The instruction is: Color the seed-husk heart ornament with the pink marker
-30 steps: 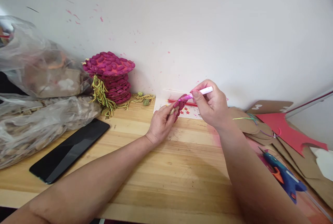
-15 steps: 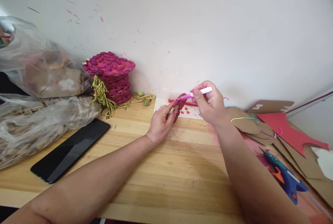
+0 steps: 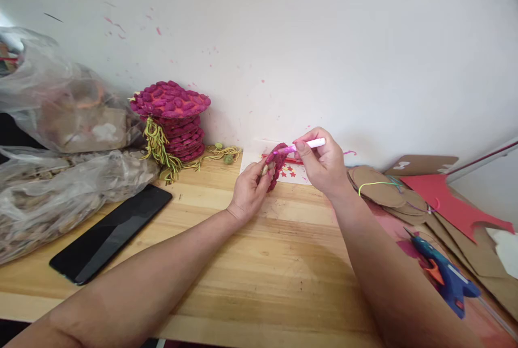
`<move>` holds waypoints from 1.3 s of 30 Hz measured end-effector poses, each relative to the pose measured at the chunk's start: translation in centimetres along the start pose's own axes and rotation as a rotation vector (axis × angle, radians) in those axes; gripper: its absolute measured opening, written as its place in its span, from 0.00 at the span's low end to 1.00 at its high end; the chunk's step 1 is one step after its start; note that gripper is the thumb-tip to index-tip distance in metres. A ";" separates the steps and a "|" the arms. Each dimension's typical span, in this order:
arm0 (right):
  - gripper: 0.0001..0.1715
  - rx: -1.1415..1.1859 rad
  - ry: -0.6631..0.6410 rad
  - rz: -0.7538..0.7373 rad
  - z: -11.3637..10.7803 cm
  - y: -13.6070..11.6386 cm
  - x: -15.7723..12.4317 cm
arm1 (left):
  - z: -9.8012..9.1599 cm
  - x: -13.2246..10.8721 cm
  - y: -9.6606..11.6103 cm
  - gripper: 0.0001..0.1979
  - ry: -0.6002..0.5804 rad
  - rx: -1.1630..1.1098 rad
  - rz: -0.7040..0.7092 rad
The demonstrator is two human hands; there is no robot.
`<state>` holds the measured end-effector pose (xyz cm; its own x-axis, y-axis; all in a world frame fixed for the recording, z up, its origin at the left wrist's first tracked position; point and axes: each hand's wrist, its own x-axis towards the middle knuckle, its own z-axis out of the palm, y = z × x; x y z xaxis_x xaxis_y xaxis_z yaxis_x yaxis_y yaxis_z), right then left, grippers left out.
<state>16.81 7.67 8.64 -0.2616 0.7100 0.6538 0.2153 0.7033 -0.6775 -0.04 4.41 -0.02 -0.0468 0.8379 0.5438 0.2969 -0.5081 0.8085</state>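
My left hand (image 3: 253, 189) grips a magenta disc covered with shell-like lumps (image 3: 278, 167), tilted up on edge above the wooden table (image 3: 251, 267). A pale, uncoloured lump shows between its fingers. In my right hand (image 3: 321, 162) is a white marker (image 3: 309, 144) with a pink-stained front end, its tip at the disc's upper left edge by my left fingertips. Whether the tip touches cannot be made out. Behind the disc lies a white sheet with small red and yellow stars (image 3: 289, 171). Further left stands a magenta lumpy spool-shaped piece (image 3: 172, 116) with yellow-green yarn (image 3: 157, 145).
Plastic bags of shells (image 3: 60, 202) fill the left side, beside a black phone (image 3: 111, 232). On the right lie cardboard discs (image 3: 374, 186), a red cut-out (image 3: 449, 197) and a blue glue gun (image 3: 443, 272). A pink-spattered wall (image 3: 259, 40) rises behind.
My right hand and the marker have shifted slightly left. The disc has turned a little in my left hand, showing more of its lumpy face.
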 end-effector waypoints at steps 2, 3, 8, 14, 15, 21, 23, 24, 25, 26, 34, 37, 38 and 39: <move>0.16 -0.026 -0.004 -0.013 0.1 0.1 -0.1 | 0.0 0.0 0.0 0.15 0.004 -0.014 0.000; 0.15 -0.037 -0.002 -0.017 0.2 0.1 -0.1 | 0.0 0.0 0.0 0.15 0.006 -0.018 -0.001; 0.15 -0.093 0.007 0.029 0.4 0.4 -0.3 | 0.0 0.1 -0.3 0.15 0.032 -0.035 -0.035; 0.15 -0.044 0.050 0.026 0.5 0.5 -0.3 | 0.1 0.2 -0.7 0.15 0.047 -0.105 -0.077; 0.15 -0.034 0.050 0.026 0.5 0.6 -0.3 | 0.1 0.2 -0.7 0.15 0.047 -0.105 -0.082; 0.14 -0.047 0.002 0.028 0.7 0.7 -0.4 | 0.1 0.3 -0.1 0.15 0.046 -0.136 -0.114; 0.14 -0.057 0.014 0.022 0.8 0.6 -0.4 | 0.1 0.3 0.1 0.15 0.046 -0.166 -0.135; 0.14 -0.060 0.019 0.015 0.9 0.6 -0.5 | 0.1 0.3 0.2 0.15 0.047 -0.178 -0.145; 0.14 -0.063 0.020 0.009 0.9 0.5 -0.5 | 0.1 0.3 0.3 0.15 0.047 -0.190 -0.156; 0.13 -0.067 0.019 0.002 1.0 0.5 -0.5 | 0.1 0.3 0.3 0.15 0.046 -0.203 -0.167; 0.13 -0.116 0.033 0.004 1.0 1.1 -0.6 | 0.4 0.2 0.0 0.14 0.031 -0.336 -0.252; 0.15 -0.161 -0.011 0.044 1.0 1.2 -0.5 | 0.5 0.2 -0.1 0.14 0.030 -0.379 -0.288; 0.16 -0.172 0.001 0.045 0.8 1.3 -0.4 | 0.6 0.2 -0.1 0.14 0.025 -0.410 -0.308; 0.16 -0.170 0.023 0.042 0.6 1.3 -0.2 | 0.6 0.2 -0.1 0.15 0.014 -0.447 -0.336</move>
<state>16.63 8.40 7.40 -0.2278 0.7381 0.6351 0.3819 0.6677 -0.6390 0.51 4.75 -0.17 -0.0823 0.9672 0.2401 -0.1697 -0.2510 0.9530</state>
